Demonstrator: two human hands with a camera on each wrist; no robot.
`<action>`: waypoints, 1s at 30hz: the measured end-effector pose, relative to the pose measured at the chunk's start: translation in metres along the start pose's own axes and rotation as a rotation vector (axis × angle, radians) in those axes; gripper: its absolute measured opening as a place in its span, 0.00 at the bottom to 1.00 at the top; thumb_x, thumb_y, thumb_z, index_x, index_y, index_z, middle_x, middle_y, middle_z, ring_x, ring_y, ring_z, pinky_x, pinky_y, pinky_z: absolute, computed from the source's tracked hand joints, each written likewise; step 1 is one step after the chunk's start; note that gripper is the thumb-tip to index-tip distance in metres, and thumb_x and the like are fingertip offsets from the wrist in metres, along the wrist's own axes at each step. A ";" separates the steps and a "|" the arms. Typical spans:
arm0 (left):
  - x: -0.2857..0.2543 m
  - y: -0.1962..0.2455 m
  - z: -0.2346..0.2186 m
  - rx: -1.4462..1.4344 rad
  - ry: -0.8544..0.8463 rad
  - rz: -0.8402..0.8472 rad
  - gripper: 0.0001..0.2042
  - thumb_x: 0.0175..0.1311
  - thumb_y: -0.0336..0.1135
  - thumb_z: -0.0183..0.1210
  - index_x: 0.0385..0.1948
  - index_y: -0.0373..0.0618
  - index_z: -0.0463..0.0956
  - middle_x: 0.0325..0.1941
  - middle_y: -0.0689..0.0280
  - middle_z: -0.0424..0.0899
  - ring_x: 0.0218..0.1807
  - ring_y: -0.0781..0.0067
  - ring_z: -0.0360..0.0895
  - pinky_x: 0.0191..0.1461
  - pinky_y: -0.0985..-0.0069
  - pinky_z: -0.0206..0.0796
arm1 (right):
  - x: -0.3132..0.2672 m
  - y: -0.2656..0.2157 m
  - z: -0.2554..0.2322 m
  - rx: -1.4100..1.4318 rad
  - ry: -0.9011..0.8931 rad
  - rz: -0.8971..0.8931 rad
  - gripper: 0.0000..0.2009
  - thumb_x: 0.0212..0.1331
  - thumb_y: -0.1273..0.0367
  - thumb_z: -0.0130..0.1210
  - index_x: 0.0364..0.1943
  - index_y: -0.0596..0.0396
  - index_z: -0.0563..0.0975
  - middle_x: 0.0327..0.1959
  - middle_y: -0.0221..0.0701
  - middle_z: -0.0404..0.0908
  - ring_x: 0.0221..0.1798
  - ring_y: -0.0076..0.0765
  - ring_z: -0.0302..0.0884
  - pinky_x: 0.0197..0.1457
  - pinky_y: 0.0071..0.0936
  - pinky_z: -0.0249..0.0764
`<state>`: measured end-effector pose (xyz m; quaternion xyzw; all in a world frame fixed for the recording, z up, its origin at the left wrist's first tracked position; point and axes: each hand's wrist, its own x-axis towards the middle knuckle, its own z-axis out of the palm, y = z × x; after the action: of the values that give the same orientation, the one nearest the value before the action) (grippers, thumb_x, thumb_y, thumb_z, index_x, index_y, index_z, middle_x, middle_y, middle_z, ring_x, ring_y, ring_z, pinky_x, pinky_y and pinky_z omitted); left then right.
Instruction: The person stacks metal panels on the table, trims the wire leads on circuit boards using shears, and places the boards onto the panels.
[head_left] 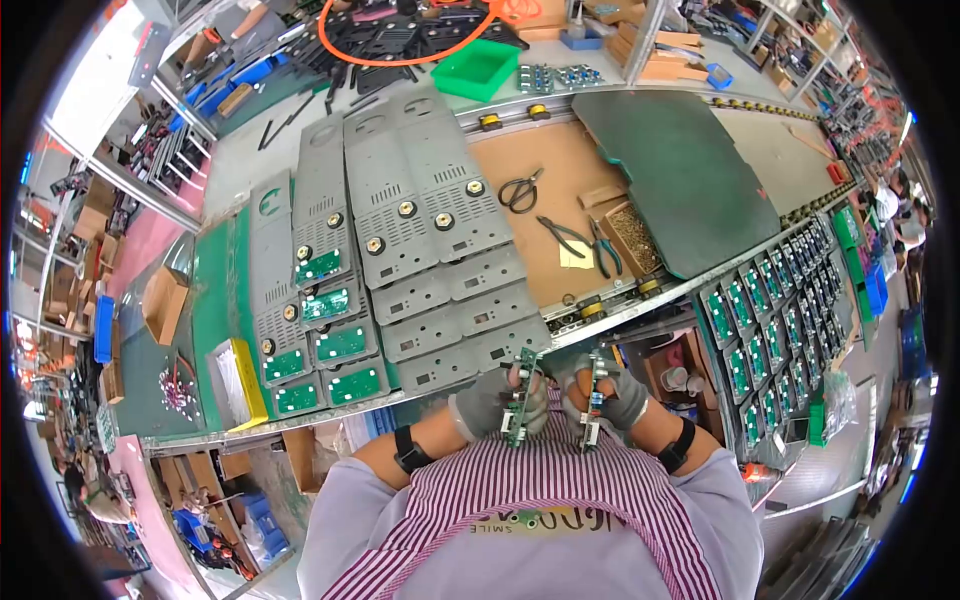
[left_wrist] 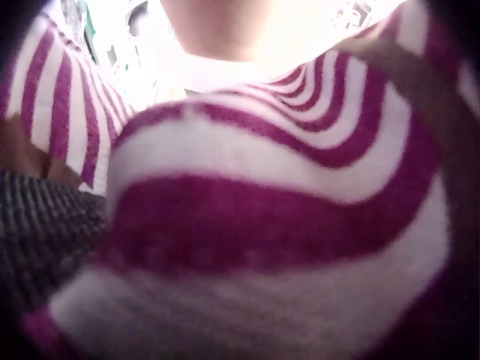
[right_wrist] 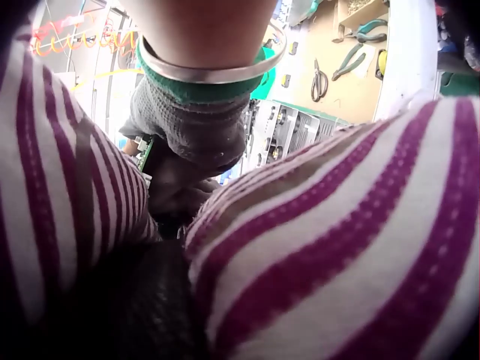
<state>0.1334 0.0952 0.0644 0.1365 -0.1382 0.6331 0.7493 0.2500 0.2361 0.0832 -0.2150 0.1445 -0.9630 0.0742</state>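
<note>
Both hands wear grey gloves and are held close together in front of the striped apron [head_left: 480, 475], by the table's front edge. My left hand [head_left: 482, 404] grips a green circuit board [head_left: 519, 400], which stands on edge with its component side showing. Another circuit board [head_left: 592, 405], also upright, is held in my right hand [head_left: 624, 397]. A gap separates the two boards. In the right wrist view a gloved hand [right_wrist: 191, 131] with a green cuff is near a board's edge [right_wrist: 147, 154]. Striped cloth [left_wrist: 247, 225] fills most of the left wrist view, hiding the left hand.
Grey metal panels [head_left: 430, 215] lie stacked on the table, with several green boards [head_left: 342, 343] on those at left. Pliers [head_left: 563, 238], scissors [head_left: 520, 190] and a box of small parts [head_left: 632, 238] lie beyond the hands. A rack of boards [head_left: 775, 320] stands at right.
</note>
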 end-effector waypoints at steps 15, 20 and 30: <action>-0.073 0.240 -0.014 2.808 1.515 -0.005 0.18 0.52 0.31 0.54 0.47 0.41 0.66 0.45 0.56 0.76 0.46 0.60 0.75 0.47 0.64 0.68 | -0.061 -0.005 0.018 -0.340 1.104 -0.232 0.15 0.57 0.63 0.56 0.45 0.57 0.74 0.35 0.28 0.78 0.38 0.29 0.78 0.45 0.27 0.75; -0.055 0.227 -0.032 3.253 1.160 -0.578 0.17 0.54 0.33 0.51 0.46 0.41 0.67 0.47 0.56 0.71 0.50 0.56 0.70 0.55 0.61 0.60 | -0.052 -0.001 0.029 -0.343 1.124 -0.284 0.12 0.56 0.69 0.54 0.42 0.58 0.71 0.36 0.32 0.77 0.39 0.34 0.78 0.47 0.34 0.76; -0.056 0.204 -0.007 3.005 1.023 -0.357 0.22 0.56 0.40 0.54 0.50 0.38 0.66 0.50 0.54 0.71 0.55 0.53 0.67 0.57 0.62 0.59 | -0.041 0.003 0.026 -0.421 1.098 -0.297 0.14 0.55 0.71 0.53 0.45 0.58 0.68 0.38 0.32 0.75 0.38 0.31 0.77 0.45 0.30 0.76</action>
<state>-0.0767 0.0795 0.0425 -0.5137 -0.8542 -0.0733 0.0330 0.2985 0.2353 0.0889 0.2854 0.3175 -0.8840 -0.1906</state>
